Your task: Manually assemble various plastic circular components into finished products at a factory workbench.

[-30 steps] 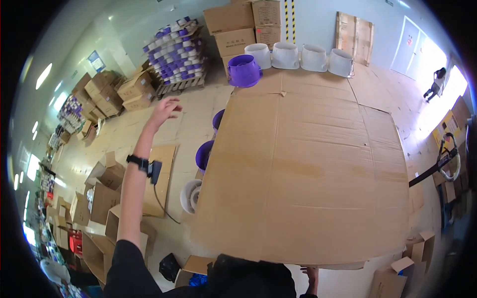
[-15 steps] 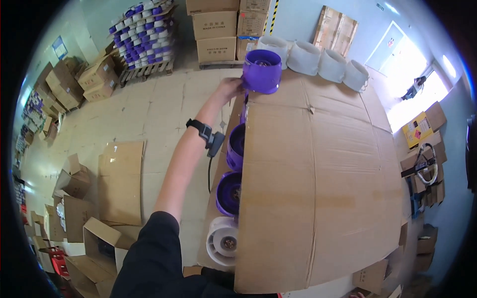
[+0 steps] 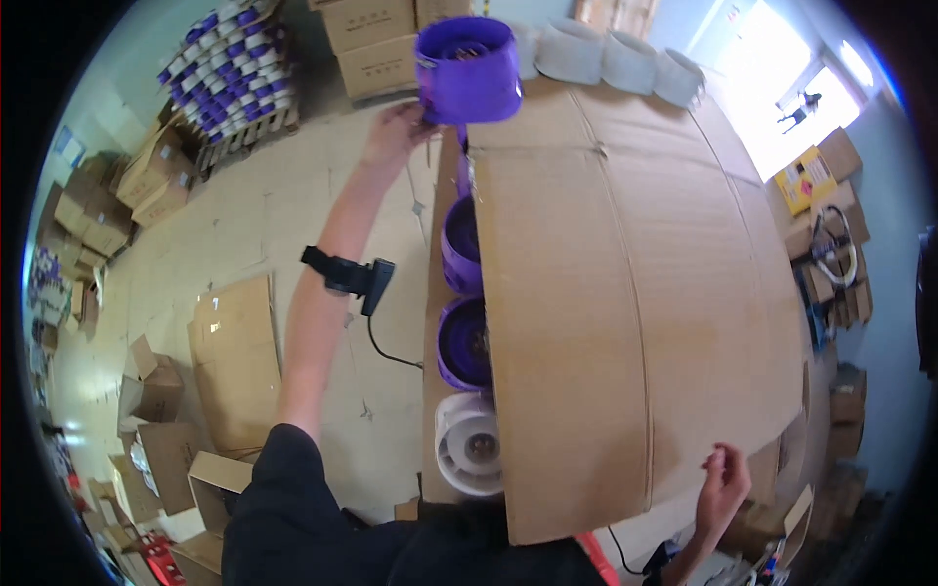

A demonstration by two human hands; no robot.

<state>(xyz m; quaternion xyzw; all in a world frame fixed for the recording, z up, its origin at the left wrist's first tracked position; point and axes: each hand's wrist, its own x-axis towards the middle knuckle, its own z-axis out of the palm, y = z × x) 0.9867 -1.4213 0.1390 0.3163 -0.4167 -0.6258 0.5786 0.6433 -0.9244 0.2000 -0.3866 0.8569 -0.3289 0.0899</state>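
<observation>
Beyond the far left corner of a large cardboard sheet [image 3: 567,273], my left hand [image 3: 398,135] grips the lower left edge of a purple round plastic housing [image 3: 469,93]. The housing is upright, with copper-coloured parts inside its open top. Several more housings stand in a row along the sheet's left edge, partly covered by it: a purple one [image 3: 459,244], a darker-centred purple one [image 3: 459,342] and a white one [image 3: 459,451] nearest me. My right hand [image 3: 725,483] hovers by the sheet's near right edge, fingers loosely bent and apart, nothing visible in it.
White round housings [image 3: 570,54] line the sheet's far end. At the back left a pallet stack of purple and white housings [image 3: 225,78] stands beside stacked cartons [image 3: 376,63]. Open boxes [image 3: 161,464] and flat cardboard [image 3: 236,361] lie on the left floor. A distant person [image 3: 803,109] is near the doorway.
The view has shifted, and the sheet now appears turned slightly. My right hand has come up into view at the near right. My left hand still holds the purple housing at the far left corner.
</observation>
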